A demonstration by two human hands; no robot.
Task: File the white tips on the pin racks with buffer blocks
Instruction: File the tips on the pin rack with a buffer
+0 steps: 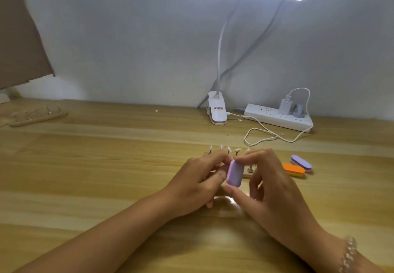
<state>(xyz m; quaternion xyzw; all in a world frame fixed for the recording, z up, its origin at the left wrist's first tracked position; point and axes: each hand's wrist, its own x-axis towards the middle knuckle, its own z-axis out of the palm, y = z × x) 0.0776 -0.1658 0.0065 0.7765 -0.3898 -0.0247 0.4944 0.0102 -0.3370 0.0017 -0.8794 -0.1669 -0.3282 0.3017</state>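
Against a white wall (128, 38) stands a lamplit wooden desk (85, 166).

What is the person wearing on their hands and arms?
Nothing on the left hand or arm: no sleeve, no glove, no visible ring. The right hand is bare too, but its wrist wears a bracelet of clear round beads.

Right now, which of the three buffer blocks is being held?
The lilac block pinched in the right hand; the orange block and second lilac block lie on the table.

Wooden table (106, 166): pin rack (38, 117), buffer blocks (294, 169), power strip (277, 119).
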